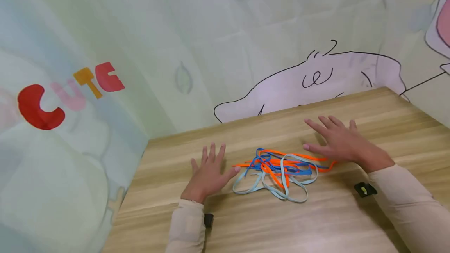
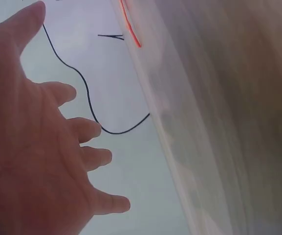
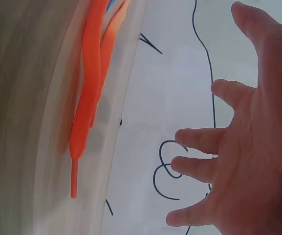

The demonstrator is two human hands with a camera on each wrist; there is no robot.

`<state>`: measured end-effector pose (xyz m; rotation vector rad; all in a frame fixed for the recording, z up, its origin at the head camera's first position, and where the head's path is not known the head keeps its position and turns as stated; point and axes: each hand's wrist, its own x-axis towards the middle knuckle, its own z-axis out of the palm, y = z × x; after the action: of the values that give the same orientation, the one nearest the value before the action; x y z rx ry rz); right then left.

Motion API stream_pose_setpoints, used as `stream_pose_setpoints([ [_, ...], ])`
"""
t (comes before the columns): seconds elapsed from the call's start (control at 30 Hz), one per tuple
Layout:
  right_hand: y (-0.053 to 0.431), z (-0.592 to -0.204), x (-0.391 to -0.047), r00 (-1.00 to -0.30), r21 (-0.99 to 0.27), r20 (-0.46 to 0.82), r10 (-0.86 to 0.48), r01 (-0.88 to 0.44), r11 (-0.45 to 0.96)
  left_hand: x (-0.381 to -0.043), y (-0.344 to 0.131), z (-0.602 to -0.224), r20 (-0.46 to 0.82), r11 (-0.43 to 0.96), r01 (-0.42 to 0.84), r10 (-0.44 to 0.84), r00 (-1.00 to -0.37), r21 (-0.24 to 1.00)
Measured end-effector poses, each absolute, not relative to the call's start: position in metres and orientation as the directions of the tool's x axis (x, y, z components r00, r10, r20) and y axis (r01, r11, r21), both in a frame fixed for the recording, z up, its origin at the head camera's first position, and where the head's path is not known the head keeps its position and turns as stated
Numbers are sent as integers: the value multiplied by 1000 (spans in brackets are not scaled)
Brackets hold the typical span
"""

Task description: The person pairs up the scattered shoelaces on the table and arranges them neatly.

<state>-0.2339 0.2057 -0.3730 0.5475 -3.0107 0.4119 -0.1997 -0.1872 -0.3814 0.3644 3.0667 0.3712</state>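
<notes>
A loose tangle of flat shoelaces lies on the wooden table between my two hands. It mixes an orange shoelace [image 1: 272, 173], a blue shoelace [image 1: 300, 172] and a pale blue shoelace [image 1: 279, 194]; how many there are I cannot tell. My left hand [image 1: 209, 177] is left of the pile, fingers spread, holding nothing. To the right, my right hand [image 1: 339, 141] is spread too, its palm bare in the right wrist view. An orange lace [image 3: 86, 93] with its narrow tip shows beside that hand. Only a bit of orange lace [image 2: 131, 27] appears in the left wrist view.
The wood-grain table [image 1: 161, 167] reaches back to a pale printed cloth [image 1: 140, 30] with cartoon drawings and coloured letters. A black strap [image 1: 208, 220] sits at the left wrist and a black piece [image 1: 365, 189] at the right one.
</notes>
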Motion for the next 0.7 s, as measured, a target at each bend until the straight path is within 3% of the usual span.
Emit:
stream_pose_setpoints([
  [0.2, 200, -371, -231, -927, -238, 117, -357, -375, 896, -198, -173, -381, -10, 921, 267, 281, -960, 285],
  [0.7, 177, -377, -225, -903, -198, 131, -408, -427, 882, -191, -153, -389, 3, 924, 340, 345, -939, 174],
])
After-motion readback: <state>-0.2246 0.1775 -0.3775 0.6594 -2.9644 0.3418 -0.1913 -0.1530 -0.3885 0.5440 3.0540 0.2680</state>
